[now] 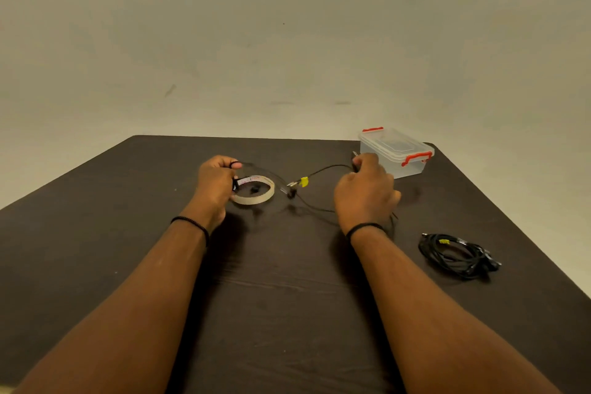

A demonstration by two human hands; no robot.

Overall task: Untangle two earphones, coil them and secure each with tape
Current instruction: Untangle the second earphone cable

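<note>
Earphone cable [323,169], thin, black, glossy, with a yellow tag: stretching in a slack curve above mid-desk between both hands. Left hand [216,184] is pinching one cable end in curled fingers, partly covering the tape roll [254,190], a flat pale ring lying on the dark wood-grain desk [287,297]. Right hand [364,193] is gripping the other cable end, blocking the near corner of the clear plastic box [396,152] with red latches, sitting at the far right corner. Second earphone [457,256], coiled, is lying near the right edge.
</note>
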